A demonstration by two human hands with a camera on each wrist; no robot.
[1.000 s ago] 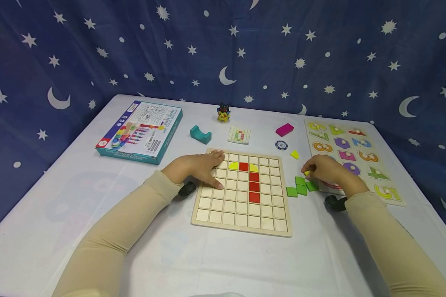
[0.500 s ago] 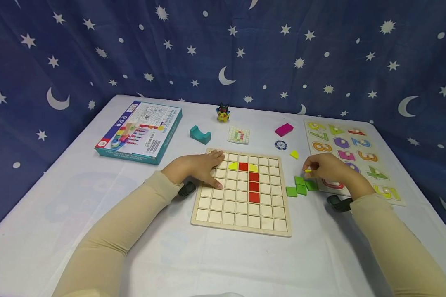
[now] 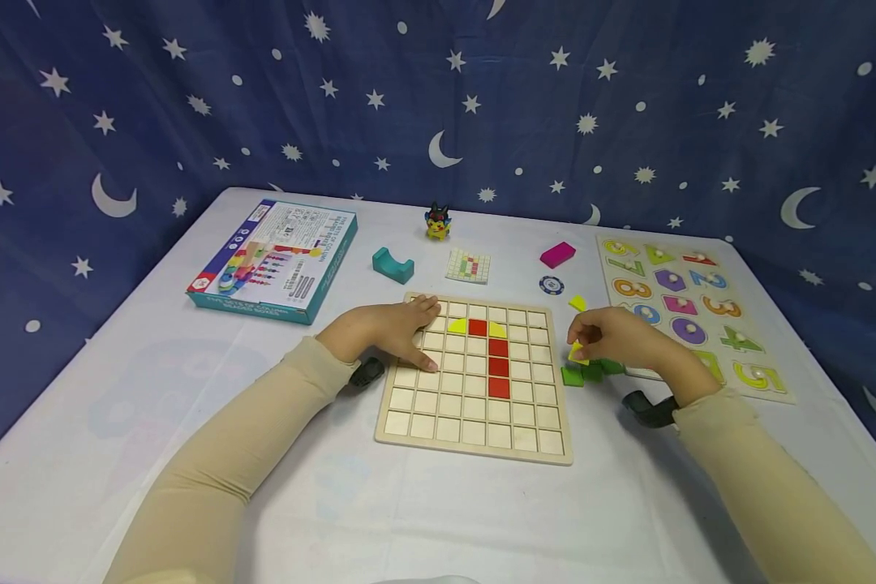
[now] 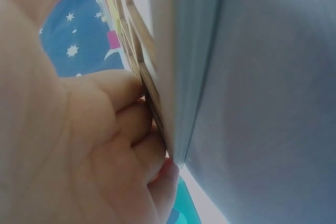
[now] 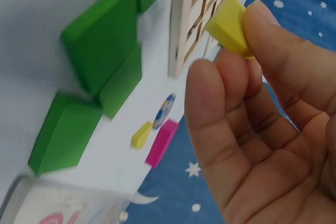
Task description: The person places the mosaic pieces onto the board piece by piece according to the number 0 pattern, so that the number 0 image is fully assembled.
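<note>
My left hand [image 3: 394, 331] rests on the left edge of the wooden grid board [image 3: 474, 453], its fingers spread over the far left corner; the left wrist view shows the fingertips at the rim. Several red tiles [image 3: 500, 367] lie in the board's cells, with a yellow rounded tile [image 3: 457, 326] on either side of the top red one. Between thumb and fingers, my right hand [image 3: 620, 337] pinches a yellow tile [image 5: 228, 24], just right of the board. Below that hand lie several green square tiles [image 3: 573, 376], partly hidden by it. Another yellow tile [image 3: 577, 302] lies beyond it.
A number puzzle board [image 3: 689, 330] lies at the right. Toward the back are a pattern card [image 3: 469, 266], a poker chip [image 3: 551, 285], a magenta block [image 3: 558, 255], a teal arch block [image 3: 392, 265] and a small figurine [image 3: 438, 221]. A flat box [image 3: 273, 259] lies at the left.
My right hand has lifted the yellow tile from near the number puzzle and moved left with it, over the green tiles toward the grid board. My left hand has stayed put.
</note>
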